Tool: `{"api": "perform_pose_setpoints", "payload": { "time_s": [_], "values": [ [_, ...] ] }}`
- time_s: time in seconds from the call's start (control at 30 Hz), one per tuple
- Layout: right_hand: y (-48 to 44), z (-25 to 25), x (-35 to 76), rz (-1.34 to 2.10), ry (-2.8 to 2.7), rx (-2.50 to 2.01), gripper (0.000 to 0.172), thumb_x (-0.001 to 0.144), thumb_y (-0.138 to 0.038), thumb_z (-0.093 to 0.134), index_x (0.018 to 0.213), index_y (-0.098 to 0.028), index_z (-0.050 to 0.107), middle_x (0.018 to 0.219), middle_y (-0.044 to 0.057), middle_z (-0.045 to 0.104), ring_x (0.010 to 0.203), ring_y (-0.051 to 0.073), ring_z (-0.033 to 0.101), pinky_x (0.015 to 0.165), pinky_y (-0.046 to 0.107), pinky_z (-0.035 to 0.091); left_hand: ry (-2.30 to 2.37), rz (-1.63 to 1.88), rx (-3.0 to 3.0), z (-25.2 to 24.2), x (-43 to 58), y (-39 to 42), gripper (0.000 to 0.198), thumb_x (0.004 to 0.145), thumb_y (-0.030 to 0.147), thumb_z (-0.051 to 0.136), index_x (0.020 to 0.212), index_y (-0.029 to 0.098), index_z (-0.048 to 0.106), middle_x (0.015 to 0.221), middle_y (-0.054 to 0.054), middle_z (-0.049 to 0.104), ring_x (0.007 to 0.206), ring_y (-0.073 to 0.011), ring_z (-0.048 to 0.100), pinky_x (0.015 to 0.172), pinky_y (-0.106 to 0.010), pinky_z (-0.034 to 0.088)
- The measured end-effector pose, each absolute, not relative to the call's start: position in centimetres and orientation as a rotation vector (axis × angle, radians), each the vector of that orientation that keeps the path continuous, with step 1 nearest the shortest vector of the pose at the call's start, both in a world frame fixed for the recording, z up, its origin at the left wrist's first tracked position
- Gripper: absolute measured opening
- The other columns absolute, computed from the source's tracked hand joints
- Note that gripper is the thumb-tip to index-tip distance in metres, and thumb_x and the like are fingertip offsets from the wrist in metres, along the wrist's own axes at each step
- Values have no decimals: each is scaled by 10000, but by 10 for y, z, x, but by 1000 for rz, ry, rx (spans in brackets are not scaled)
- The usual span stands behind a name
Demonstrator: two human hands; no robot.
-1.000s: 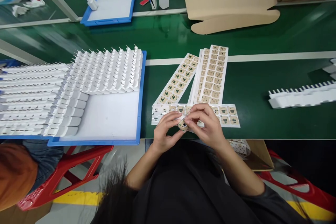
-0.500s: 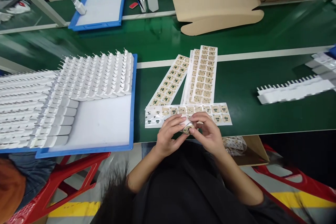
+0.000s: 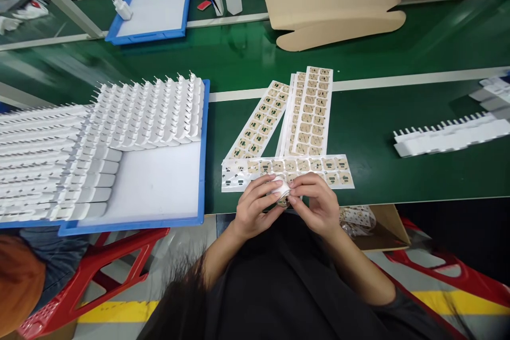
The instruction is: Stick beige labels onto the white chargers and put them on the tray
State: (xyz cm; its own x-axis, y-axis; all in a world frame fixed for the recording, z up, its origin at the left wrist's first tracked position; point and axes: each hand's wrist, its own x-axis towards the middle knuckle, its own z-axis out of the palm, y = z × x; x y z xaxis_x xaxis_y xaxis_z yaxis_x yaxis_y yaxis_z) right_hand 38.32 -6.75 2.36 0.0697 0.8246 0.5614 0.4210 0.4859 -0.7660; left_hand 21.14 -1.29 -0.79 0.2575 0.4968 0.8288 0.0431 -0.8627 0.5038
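Two bare hands meet at the near edge of the green workbench (image 3: 374, 117), both closed on one small white housing (image 3: 282, 187). The left hand (image 3: 255, 206) holds its left side between thumb and fingers; the right hand (image 3: 317, 203) pinches its right edge with the fingertips. The fingers partly cover the piece, which is held up by the near side of a crosswise sheet of tan stickers (image 3: 303, 163). Beyond lie a slanted sticker sheet (image 3: 261, 119) and several overlapping sheets (image 3: 314, 111). Pronged white housings (image 3: 153, 111) fill part of a blue-rimmed tray (image 3: 159, 183) to the left.
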Motion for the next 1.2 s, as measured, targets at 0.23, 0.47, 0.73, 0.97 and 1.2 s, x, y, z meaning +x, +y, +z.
{"api": "perform_pose_setpoints", "payload": {
  "time_s": [0.23,0.47,0.73,0.97,1.2],
  "values": [
    [-65,32,384,331,-1624,-1106,241,880,-119,682,1036,-302,697,926,47,733,804,218,692,684,393,564,465,1639,2197,-9,210,-12,412,864,176,785,1233,193,602,1158,-127,770,1198,-272,711,933,-464,656],
    [-68,34,372,360,-1512,-1182,125,890,-172,685,947,-282,673,868,41,714,793,217,673,688,389,552,472,1655,2198,-7,210,-14,421,889,173,760,1273,222,594,1169,-108,773,1195,-262,714,930,-479,661],
    [-65,25,364,595,-1217,-1238,71,946,-337,668,943,-268,680,838,43,655,701,179,611,541,313,522,494,1568,2023,-9,211,-20,515,850,149,798,1313,233,588,1177,-114,774,1203,-268,713,971,-492,646],
    [-65,26,360,973,-1103,-1136,134,925,-351,692,1028,-275,729,1043,64,595,663,125,501,425,236,464,497,1579,1920,-12,211,-19,532,826,89,797,1299,230,596,1216,-116,753,1227,-255,693,1021,-487,608],
    [-61,26,354,1071,-988,-1074,70,909,-325,718,956,-277,738,1023,40,571,647,105,483,425,219,417,540,1602,2019,-12,208,-18,506,849,118,785,1306,226,599,1205,-107,760,1225,-254,696,993,-477,629]
  ]
}}
